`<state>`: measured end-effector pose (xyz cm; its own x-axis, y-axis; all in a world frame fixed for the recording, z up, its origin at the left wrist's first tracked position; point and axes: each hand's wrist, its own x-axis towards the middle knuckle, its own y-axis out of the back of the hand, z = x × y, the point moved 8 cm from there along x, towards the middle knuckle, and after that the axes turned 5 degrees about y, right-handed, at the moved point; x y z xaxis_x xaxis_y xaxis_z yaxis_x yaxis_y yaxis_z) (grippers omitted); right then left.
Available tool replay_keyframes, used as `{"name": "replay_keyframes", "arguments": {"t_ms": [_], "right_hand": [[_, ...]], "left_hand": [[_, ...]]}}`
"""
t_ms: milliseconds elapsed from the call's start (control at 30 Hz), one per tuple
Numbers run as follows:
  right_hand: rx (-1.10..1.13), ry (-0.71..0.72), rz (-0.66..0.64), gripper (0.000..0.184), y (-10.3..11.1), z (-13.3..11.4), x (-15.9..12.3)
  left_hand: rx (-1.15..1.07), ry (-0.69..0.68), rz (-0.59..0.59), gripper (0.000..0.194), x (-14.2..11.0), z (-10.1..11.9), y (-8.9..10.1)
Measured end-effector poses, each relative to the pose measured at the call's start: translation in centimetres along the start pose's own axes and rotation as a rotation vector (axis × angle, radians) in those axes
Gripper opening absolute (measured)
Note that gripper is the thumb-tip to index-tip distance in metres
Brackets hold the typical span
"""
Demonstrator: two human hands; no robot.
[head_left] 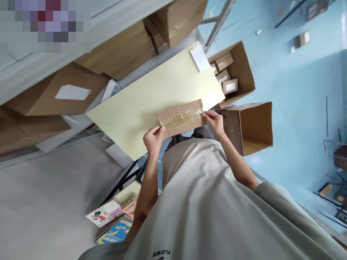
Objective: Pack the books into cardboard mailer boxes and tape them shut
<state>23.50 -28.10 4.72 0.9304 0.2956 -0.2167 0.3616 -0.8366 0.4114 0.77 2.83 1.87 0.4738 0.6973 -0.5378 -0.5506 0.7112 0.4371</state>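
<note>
1. Nearest to the camera is the pale grey cloth of my shirt [189,202], below my two arms.
2. Between my hands is a flat cardboard parcel [182,124], with creases across it and shiny tape along its length. It is over the near edge of the pale yellow surface [146,90] and seems to be lifted from it.
3. With my left hand [152,141] I pinch its left end; the thumb presses near the corner, with almost no opening.
4. With my right hand [216,123] I pinch the other end in the same way, thumb against fingers.
5. I judge it light and rather stiff, though it may bend at the creases. The tape could be slippery, so the bare cardboard at the two ends looks the better place to hold.
6. On the far corner of the surface lies a white piece [199,57].
7. Beyond, to the right, one open carton [245,65] contains small packets [224,61]; another brown carton [230,128] is beside it.
8. Larger boxes [119,54] stand along the far side.
</note>
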Motion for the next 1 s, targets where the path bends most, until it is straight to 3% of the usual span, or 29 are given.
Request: {"name": "replay_keyframes", "arguments": {"t_ms": [167,333,433,600,700,800,933,1000], "right_hand": [[0.053,0.037,0.072,0.059,6.1,1.4,3.3],[0.107,0.077,0.042,0.07,12.1,4.5,10.4],[0.04,0.116,0.027,0.069,18.0,6.3,15.7],[-0.147,0.144,0.064,0.058,29.8,10.8,24.6],[-0.276,0.108,0.087,0.052,35.4,14.2,29.2],[-0.345,0.066,0.106,0.049,39.4,17.1,33.3],[-0.373,0.075,0.12,0.047,42.6,20.3,38.8],[-0.447,0.139,0.03,0.056,42.3,21.8,41.5]], "left_hand": [[0.02,0.0,-0.011,0.027,-0.6,4.7,-5.3],[0.004,0.068,0.056,0.032,-1.5,9.0,-13.2],[-0.082,0.091,0.012,0.04,-2.1,12.1,-20.4],[-0.21,0.131,-0.295,0.051,-2.2,17.4,-35.9],[-0.214,0.088,-0.45,0.039,-1.3,20.6,-44.5],[-0.098,-0.001,-0.565,0.009,-0.2,23.5,-51.6],[-0.059,-0.058,-0.538,0.009,2.6,26.0,-58.4],[-0.088,-0.02,-0.541,0.012,4.5,26.4,-61.5]]}}
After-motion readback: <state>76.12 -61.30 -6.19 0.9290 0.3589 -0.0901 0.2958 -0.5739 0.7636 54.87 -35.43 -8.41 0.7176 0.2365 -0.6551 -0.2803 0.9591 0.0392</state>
